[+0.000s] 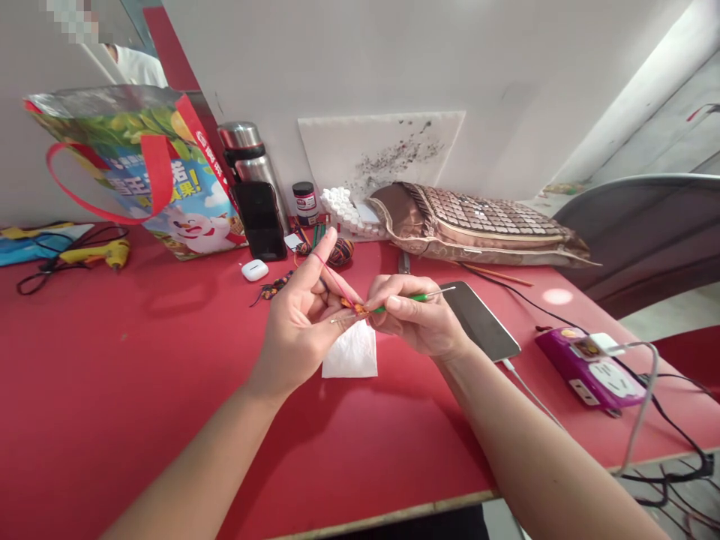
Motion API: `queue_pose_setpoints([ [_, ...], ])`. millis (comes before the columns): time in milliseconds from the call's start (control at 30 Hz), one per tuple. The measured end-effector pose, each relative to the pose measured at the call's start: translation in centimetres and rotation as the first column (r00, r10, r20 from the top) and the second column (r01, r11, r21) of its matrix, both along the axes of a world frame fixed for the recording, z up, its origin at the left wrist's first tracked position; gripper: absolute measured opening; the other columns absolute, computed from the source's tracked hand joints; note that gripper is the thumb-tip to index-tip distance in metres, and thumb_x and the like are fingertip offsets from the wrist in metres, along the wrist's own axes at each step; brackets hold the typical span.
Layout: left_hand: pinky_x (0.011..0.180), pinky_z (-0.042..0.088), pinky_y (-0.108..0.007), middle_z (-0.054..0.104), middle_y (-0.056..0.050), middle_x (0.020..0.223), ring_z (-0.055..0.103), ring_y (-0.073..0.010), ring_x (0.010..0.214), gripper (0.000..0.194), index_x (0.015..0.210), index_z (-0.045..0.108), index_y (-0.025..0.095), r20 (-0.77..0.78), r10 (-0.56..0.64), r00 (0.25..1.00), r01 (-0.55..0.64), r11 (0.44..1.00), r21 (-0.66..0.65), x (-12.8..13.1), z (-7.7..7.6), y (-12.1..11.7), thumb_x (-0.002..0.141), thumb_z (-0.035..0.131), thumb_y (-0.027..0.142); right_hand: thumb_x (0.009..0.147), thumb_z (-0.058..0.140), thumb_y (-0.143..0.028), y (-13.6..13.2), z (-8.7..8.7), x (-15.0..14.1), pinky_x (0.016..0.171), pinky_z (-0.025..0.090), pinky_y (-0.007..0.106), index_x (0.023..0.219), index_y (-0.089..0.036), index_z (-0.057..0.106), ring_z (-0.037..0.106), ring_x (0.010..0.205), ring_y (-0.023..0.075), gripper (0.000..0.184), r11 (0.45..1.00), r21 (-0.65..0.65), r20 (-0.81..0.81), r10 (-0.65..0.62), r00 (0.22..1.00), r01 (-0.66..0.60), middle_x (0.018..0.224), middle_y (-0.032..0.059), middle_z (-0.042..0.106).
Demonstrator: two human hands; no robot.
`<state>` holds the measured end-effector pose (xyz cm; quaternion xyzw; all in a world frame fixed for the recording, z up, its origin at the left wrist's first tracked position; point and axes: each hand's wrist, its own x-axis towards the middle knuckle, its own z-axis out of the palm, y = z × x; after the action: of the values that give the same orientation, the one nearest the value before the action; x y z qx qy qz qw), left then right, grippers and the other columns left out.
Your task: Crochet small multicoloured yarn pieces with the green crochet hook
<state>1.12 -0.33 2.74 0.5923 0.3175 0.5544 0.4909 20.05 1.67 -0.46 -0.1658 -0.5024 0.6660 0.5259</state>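
In my right hand point(413, 311) is a crochet hook point(419, 297) with a green grip, held between thumb and fingers. My left hand point(304, 307) pinches a small orange crochet piece point(353, 306), and a pinkish-red strand of yarn point(331, 271) runs from its raised index finger down to that piece. Both hands meet above a white tissue point(349, 352) on the red table. Behind the left hand sit a multicoloured yarn ball point(340, 252) and a dark mixed-colour crocheted strip point(275, 286), both partly hidden.
At the left stand a printed bag point(191, 217), a thermos point(247, 150) and a phone point(259, 221); a yellow glue gun point(98, 255) lies nearby. A white earbud case point(254, 270) is closer in. To the right are a tablet point(478, 319), a purple power strip point(590, 367) with cables, and a brown cushion point(478, 221).
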Motion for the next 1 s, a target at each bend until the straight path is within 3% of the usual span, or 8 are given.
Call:
queue_pose_setpoints([
  [133,0.074,0.063,-0.022,0.071,0.002,0.086,0.066,-0.0115,0.074,0.081,0.153,0.069,0.033,0.040,0.063,0.997,-0.061,0.997,-0.042,-0.3,-1.1,0.4,0.078,0.098,0.021,0.082,0.094,-0.040,-0.1,-0.4,-0.8,0.049,0.037,0.024,0.088,-0.019,0.086,0.043,0.047,0.0062,0.024,0.997,-0.082,-0.027,-0.012,1.000,0.010,0.060,-0.0020,0.067],
  [300,0.081,0.066,-0.026,0.070,0.002,0.088,0.069,-0.0137,0.079,0.078,0.154,0.067,0.033,0.086,0.070,0.994,-0.063,0.995,-0.082,-0.4,-2.5,0.1,0.082,0.093,0.020,0.084,0.093,-0.037,-0.3,-0.4,-1.3,0.048,0.036,0.024,0.087,-0.017,0.084,0.046,0.048,0.0063,0.022,0.997,-0.061,-0.018,-0.037,0.999,0.036,0.064,-0.0002,0.070],
  [500,0.082,0.063,-0.024,0.073,-0.002,0.096,0.068,-0.0139,0.085,0.064,0.153,0.070,0.031,0.134,0.044,0.990,-0.045,0.999,0.007,-1.3,-3.5,-0.3,0.090,0.084,0.025,0.083,0.093,-0.033,-0.5,-0.5,-1.4,0.047,0.039,0.024,0.084,-0.018,0.085,0.049,0.048,0.0070,0.017,0.995,-0.029,0.049,-0.095,0.994,0.097,0.061,-0.0012,0.070],
  [800,0.079,0.063,-0.023,0.069,0.000,0.089,0.065,-0.0118,0.078,0.070,0.155,0.068,0.032,-0.019,0.046,0.999,-0.043,0.993,0.106,-1.4,-2.6,-0.4,0.089,0.086,0.018,0.088,0.092,-0.033,-0.7,-0.9,-1.1,0.046,0.039,0.023,0.081,-0.019,0.086,0.051,0.048,0.0071,0.016,0.992,0.025,0.104,-0.125,0.987,0.123,0.063,0.0002,0.072],
  [1000,0.077,0.059,-0.020,0.065,0.002,0.081,0.062,-0.0103,0.076,0.056,0.144,0.078,0.031,-0.010,0.100,0.995,-0.099,0.991,0.087,-1.3,-2.4,-0.5,0.090,0.083,0.015,0.088,0.092,-0.035,-0.9,-0.6,-1.3,0.045,0.037,0.022,0.080,-0.018,0.085,0.049,0.048,0.0062,0.020,0.991,0.028,0.130,-0.137,0.982,0.135,0.062,-0.0001,0.072],
])
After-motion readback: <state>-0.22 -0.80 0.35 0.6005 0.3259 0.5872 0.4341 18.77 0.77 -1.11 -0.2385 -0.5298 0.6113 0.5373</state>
